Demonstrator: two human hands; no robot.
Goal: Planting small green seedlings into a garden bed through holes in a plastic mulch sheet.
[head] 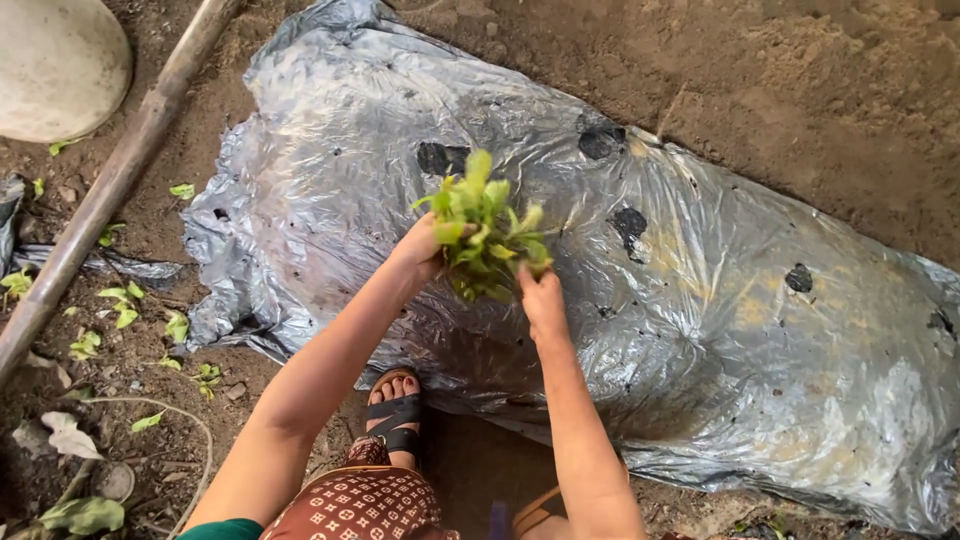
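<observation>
Left hand [425, 245] fingers are closing round the base of a seedling bunch [487, 238]; right hand [540, 295] fingers are pinching its lower edge. Bunch is hanging in the air over the silver plastic mulch sheet [700, 330]. Looks light, limp, bruisable, so best gripped low at the stems, not the leaves. Planting holes [629, 222] just beyond the fingers are showing only dark soil. Pale round vessel [55, 60] far left, contents not visible.

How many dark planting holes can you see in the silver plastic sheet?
5 clear holes: one above the seedlings, one top centre, one mid-sheet, two rightward. Hands may hide others.
</observation>
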